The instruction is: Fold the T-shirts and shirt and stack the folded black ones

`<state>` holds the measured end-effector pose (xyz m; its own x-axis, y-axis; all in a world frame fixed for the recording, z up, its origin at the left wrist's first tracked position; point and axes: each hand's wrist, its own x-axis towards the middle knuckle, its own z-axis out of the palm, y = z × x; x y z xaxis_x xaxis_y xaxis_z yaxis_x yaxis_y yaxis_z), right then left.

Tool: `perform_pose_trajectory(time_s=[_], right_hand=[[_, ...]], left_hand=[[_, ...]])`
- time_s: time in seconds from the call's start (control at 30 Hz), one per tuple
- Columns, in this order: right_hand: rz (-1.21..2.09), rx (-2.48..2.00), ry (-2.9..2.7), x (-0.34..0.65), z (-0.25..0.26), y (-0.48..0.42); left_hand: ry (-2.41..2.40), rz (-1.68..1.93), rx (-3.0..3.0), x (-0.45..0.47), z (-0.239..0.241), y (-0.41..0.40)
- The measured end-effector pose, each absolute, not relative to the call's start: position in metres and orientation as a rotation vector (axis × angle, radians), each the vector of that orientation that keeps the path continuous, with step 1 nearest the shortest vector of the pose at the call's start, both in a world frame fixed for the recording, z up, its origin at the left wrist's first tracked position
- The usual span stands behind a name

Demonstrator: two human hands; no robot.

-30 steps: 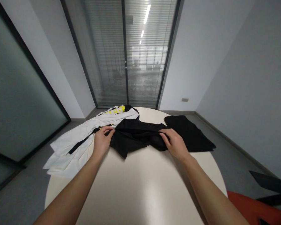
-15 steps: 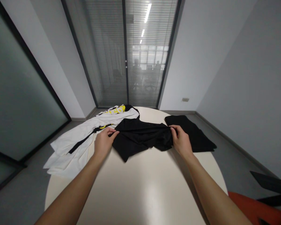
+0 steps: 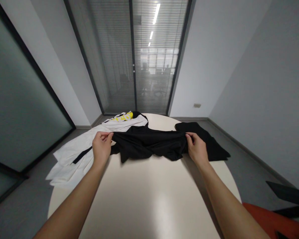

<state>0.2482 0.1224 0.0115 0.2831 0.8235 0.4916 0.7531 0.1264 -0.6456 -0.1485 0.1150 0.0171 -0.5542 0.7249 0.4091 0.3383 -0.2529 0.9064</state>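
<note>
A black garment (image 3: pixel 149 144) lies crumpled across the far half of a round cream table (image 3: pixel 151 196). My left hand (image 3: pixel 101 147) pinches its left edge, fingers closed on the cloth. My right hand (image 3: pixel 196 148) grips its right edge in the same way. The cloth is stretched sideways between the two hands, with its lower part sagging onto the tabletop.
A white garment with black and yellow trim (image 3: pixel 84 149) hangs over the table's left edge. Another black cloth (image 3: pixel 209 142) lies flat at the right. An orange chair (image 3: pixel 274 222) stands at the lower right. Glass walls and a blinds-covered door (image 3: pixel 134 56) close the room.
Both hands have moved apart, the left one further left and the right one further right. The black garment has been pulled wider between them.
</note>
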Motion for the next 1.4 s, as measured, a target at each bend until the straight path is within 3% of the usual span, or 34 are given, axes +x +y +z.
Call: perform_pose_trajectory(time_s=[0.4, 0.87, 1.13, 1.3, 1.4], right_hand=[[0.136, -1.457, -1.487, 0.237, 0.019, 0.114], [0.153, -1.562, -1.493, 0.249, 0.013, 0.121], [0.195, -1.517, -1.481, 0.246, 0.016, 0.119], [0.476, -1.305, -1.455, 0.238, 0.025, 0.113], [0.824, -1.164, -1.479, 0.234, 0.034, 0.105]], left_hand=[[1.431, 1.425, 1.438, -0.119, -0.003, 0.112], [1.591, 1.807, 1.213, -0.136, 0.008, 0.115], [1.552, 1.689, 1.228, -0.136, 0.005, 0.116], [1.589, 1.556, 1.361, -0.128, 0.019, 0.109], [1.437, 1.226, 1.545, -0.122, 0.031, 0.097]])
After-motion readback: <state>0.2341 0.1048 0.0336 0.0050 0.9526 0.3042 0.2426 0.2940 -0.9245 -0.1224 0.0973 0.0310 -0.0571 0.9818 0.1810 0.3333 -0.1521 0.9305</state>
